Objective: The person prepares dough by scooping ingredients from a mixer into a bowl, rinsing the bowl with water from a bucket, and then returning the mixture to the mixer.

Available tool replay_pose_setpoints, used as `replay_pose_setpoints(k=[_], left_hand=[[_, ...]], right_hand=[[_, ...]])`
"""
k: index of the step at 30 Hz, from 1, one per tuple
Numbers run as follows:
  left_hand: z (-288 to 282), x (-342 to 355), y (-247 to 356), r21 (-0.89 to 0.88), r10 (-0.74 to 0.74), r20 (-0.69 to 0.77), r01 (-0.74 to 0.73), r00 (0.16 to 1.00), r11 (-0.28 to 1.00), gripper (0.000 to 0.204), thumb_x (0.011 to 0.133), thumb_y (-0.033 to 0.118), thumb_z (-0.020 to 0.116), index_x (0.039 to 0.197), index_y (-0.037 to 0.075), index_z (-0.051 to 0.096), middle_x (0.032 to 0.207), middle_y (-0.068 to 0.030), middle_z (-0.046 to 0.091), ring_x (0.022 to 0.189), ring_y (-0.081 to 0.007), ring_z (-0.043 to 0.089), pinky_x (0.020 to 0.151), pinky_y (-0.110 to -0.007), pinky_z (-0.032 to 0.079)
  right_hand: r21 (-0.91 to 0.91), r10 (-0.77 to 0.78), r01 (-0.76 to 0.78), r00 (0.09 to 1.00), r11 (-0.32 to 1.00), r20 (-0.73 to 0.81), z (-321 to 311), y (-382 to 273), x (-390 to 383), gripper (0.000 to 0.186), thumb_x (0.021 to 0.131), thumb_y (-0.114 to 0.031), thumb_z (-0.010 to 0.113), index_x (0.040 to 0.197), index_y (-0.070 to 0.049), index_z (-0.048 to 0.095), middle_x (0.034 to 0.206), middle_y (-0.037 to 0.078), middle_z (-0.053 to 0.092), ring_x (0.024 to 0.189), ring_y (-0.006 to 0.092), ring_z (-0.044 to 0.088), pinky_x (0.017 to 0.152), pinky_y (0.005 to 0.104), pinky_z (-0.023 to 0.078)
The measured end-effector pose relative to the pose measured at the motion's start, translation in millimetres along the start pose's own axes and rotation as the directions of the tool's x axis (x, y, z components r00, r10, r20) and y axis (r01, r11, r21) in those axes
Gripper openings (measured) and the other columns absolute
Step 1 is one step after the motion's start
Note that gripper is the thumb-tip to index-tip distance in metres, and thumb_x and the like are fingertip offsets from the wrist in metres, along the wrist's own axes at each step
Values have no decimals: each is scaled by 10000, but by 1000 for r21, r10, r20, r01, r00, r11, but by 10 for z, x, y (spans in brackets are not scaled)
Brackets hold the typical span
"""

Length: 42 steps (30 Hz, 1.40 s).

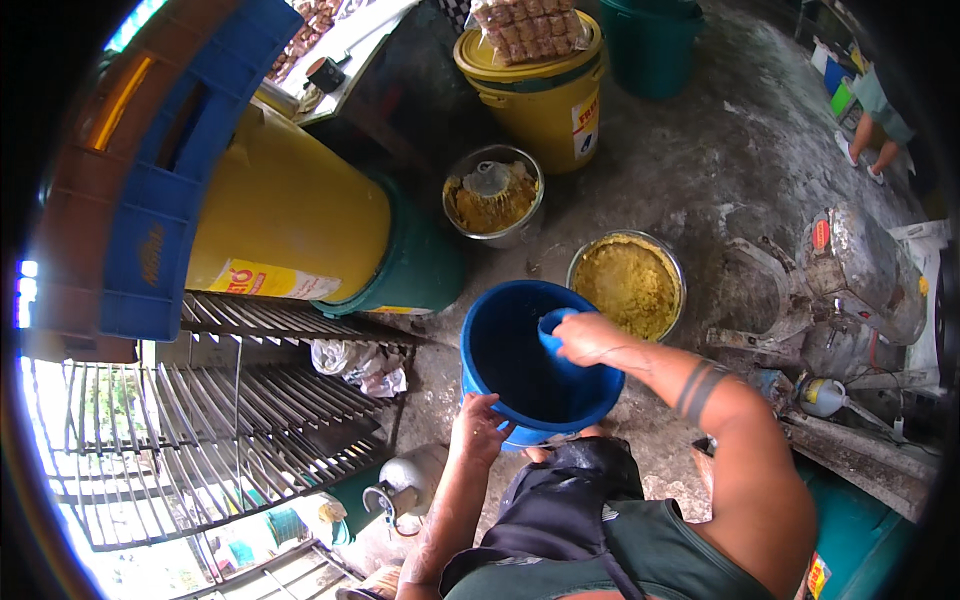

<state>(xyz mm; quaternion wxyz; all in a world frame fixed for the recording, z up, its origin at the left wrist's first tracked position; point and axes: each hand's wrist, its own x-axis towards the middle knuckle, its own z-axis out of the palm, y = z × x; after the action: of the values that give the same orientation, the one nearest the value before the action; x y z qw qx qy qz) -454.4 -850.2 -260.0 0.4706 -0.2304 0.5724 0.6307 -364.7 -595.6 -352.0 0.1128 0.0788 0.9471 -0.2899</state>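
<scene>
While the left hand [478, 428] is at the near-left rim of a large round blue plastic bucket [482, 340], I've got the right hand [592, 338] reaching over the other side into its mouth. Right fingers [567, 346]: closed on the edge of a small blue plastic scoop-like vessel [549, 328]. Left fingers: partly curled, touching the bucket's rim; I can't tell how firm the hold is. Bucket is right in front of the wearer's body, mouth facing my camera; interior too dark for me to read contents. Scoop-like vessel is within the mouth, toward the far right.

Just beyond the bucket, on a grey, stained floor [700, 140]: round metal bowl [682, 285] full of yellow crumbly mash [628, 285]. Second metal bowl [512, 234], farther off and left, yellow-brown mash, pale round dish [490, 178] on top. Behind that, yellow lidded plastic tub [525, 110] with a clear pack of brown rounded pieces [525, 25] on its lid. Left side: big yellow tub [290, 205] meeting a dark green one [425, 265], blue plastic crate [160, 200], slatted metal rack [280, 312]. Grey metal cylinder [412, 475] near the left forearm. Right: dirty grey machine [870, 260]. Top right, I get another person's legs [865, 140], well apart.
</scene>
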Motion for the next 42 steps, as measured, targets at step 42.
replay_pose_setpoints(k=[42], left_hand=[[336, -528, 146, 105, 107, 315, -147, 943, 984, 270, 818, -101, 566, 972, 117, 522, 1010, -47, 649, 947, -211, 633, 825, -463, 519]], right_hand=[[-211, -303, 232, 856, 950, -420, -41, 302, -228, 270, 794, -72, 607, 1055, -89, 674, 1038, 132, 639, 1009, 297, 618, 930, 392, 511]])
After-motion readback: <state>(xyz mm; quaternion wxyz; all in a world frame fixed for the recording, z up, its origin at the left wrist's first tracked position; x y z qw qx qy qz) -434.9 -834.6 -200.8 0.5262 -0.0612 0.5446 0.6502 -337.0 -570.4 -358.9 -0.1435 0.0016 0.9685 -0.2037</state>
